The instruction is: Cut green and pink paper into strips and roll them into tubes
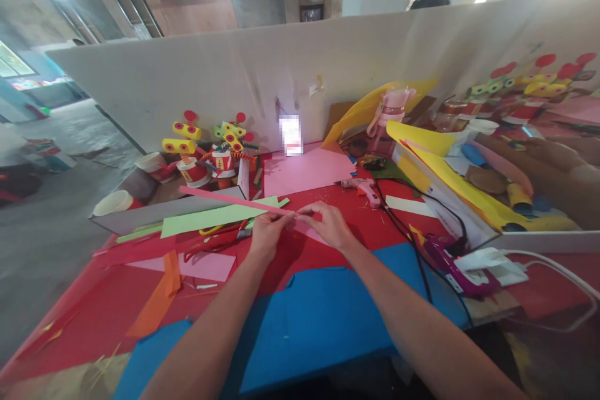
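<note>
A long pink paper strip slants to the upper left from my fingers. My left hand pinches it near its right end. My right hand is closed on the same strip, its fingertips close to the left ones. Beneath and beyond the strip lies a light green paper strip. Scissors with red handles lie partly under the green paper, left of my left hand. A sheet of pink paper rests on the red table cover behind my hands.
A pink glue gun with a black cord lies to the right. Paper-cup figures stand in a box at the left. A purple power strip holds white plugs. Blue sheets cover the near edge; a white partition stands behind.
</note>
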`<state>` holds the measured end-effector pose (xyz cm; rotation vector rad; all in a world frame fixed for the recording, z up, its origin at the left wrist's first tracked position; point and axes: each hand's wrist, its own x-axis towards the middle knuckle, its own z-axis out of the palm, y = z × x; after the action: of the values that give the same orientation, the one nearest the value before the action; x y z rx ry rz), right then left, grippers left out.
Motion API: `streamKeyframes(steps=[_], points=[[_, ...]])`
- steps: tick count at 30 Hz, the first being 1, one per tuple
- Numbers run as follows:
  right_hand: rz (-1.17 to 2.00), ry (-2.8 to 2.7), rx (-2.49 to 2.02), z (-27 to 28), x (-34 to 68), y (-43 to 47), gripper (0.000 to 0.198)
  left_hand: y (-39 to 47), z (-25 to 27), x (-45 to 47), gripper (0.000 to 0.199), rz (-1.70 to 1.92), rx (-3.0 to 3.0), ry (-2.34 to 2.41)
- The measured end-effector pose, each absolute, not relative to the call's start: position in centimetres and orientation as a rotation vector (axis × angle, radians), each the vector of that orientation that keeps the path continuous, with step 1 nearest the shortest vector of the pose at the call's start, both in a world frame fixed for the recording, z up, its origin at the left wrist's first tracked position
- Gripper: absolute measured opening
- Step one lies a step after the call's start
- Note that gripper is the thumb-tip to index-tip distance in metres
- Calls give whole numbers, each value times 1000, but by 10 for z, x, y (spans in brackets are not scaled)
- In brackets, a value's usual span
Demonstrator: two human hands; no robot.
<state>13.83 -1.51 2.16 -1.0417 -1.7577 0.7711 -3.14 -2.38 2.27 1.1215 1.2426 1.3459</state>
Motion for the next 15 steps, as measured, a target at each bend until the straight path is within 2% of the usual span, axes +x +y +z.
streamKeyframes(steps=[9, 15], points=[[758, -1857, -1074, 14, 139, -13, 17, -27, 17, -21, 26, 1299, 1051, 1225], [868, -1869, -1134, 18, 147, -11, 15, -22, 28, -33, 28, 1389, 889, 1149]])
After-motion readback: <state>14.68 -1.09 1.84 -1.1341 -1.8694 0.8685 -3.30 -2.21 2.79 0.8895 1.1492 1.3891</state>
